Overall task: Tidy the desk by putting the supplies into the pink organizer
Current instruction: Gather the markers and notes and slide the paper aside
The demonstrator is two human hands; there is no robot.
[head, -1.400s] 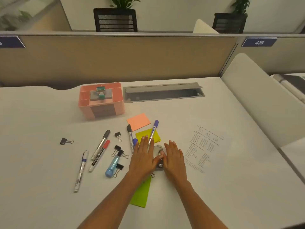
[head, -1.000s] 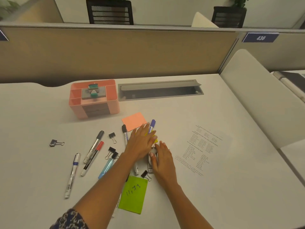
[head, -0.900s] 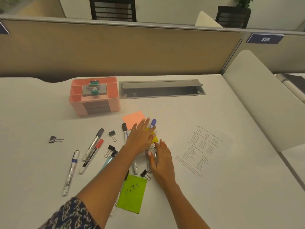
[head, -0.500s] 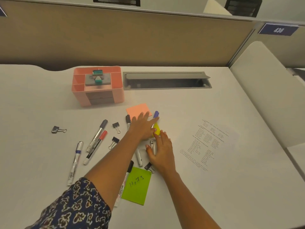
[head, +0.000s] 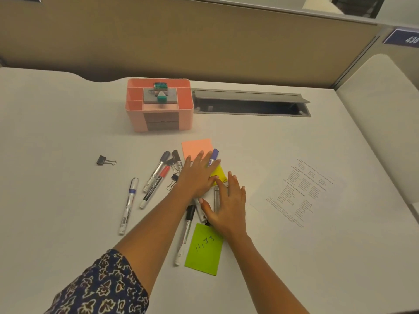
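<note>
Pick-up stage, I'd say: your left hand lies flat over the purple marker, right hand flat beside it, nothing gripped. Next, pinch that marker and carry it to the organizer.

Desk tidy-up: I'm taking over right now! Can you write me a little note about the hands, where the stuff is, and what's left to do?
Left hand: open, flat on the purple marker and yellow note.
Right hand: open, flat beside it, partly over a small silver thing; holds nothing.
Organizer: at the back of the desk, a gray block on top.
Loose on the desk: markers, clips, orange note, green note.
Done: none of these is in the organizer.
Left: put them all in.
</note>
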